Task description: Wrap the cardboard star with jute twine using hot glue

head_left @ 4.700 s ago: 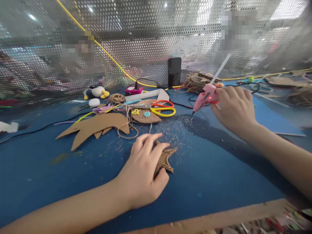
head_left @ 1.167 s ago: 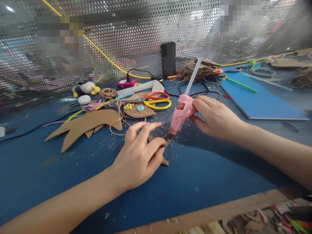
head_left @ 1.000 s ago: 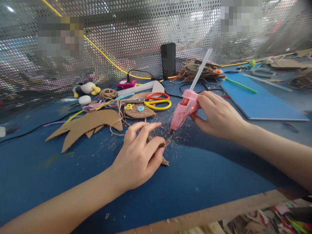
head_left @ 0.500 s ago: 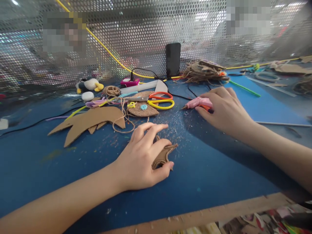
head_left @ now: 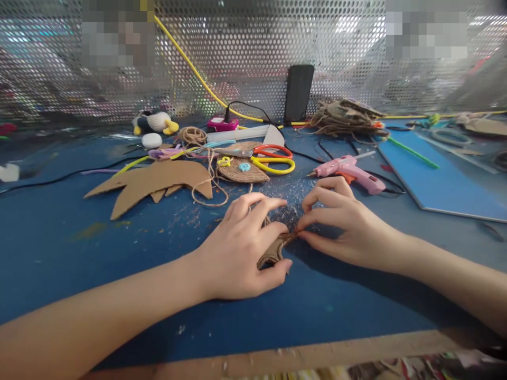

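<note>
Under my left hand lies a small cardboard piece edged with brown twine, its curved side showing between thumb and forefinger. Those fingers hold it down on the blue tabletop, and part of it is hidden by the hand. My right hand pinches the piece's pointed right tip between thumb and forefinger, the other fingers curled above. Just beyond that hand, a pink hot glue gun rests on its side with the nozzle facing left. Scissors with red and yellow handles lie on a twine-covered disc.
Cut cardboard shapes lie at the left. Behind them are a stuffed toy bird and a twine coil. A phone leans on the perforated metal screen. A blue board occupies the right.
My right hand has let go of the glue gun, leaving it on the table, and has come to the cardboard piece's tip. The left hand stays on the piece. The view has shifted slightly.
</note>
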A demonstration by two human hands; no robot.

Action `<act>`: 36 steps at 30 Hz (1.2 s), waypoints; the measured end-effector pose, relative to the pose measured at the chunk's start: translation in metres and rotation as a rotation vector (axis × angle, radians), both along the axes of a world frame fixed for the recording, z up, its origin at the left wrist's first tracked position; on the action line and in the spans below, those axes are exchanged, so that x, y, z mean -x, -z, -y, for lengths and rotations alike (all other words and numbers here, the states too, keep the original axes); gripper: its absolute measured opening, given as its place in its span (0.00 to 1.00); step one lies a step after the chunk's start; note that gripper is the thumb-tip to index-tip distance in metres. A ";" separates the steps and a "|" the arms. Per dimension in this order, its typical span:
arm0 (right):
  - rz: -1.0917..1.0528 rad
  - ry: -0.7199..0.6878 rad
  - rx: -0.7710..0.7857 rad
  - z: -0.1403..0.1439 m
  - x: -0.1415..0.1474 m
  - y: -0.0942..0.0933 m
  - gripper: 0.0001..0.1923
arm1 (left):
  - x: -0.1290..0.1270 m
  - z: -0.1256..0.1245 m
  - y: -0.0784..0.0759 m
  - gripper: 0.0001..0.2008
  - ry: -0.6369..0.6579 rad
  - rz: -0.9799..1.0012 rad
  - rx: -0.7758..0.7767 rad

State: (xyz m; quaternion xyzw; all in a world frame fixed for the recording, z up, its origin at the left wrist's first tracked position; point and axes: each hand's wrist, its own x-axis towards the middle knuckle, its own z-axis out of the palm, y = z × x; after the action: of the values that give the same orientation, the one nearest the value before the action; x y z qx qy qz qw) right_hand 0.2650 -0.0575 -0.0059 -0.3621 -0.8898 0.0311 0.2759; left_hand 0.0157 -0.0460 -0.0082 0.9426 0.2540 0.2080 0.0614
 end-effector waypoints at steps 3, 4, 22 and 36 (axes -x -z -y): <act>0.022 -0.011 -0.028 0.000 0.000 0.001 0.05 | 0.000 -0.001 0.000 0.18 0.003 0.002 -0.005; 0.031 -0.013 -0.040 0.000 0.001 0.001 0.05 | 0.000 -0.001 0.000 0.18 0.004 0.003 -0.007; 0.040 -0.004 -0.090 -0.001 -0.004 -0.003 0.05 | 0.001 0.001 -0.001 0.18 0.003 0.006 0.018; 0.040 -0.014 -0.049 0.002 0.001 0.001 0.09 | 0.000 0.001 -0.002 0.18 0.007 -0.006 0.017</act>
State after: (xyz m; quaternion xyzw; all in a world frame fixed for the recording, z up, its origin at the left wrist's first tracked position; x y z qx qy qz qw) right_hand 0.2637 -0.0599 -0.0065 -0.3496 -0.8982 0.0040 0.2665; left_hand 0.0158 -0.0471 -0.0066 0.9436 0.2525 0.2027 0.0694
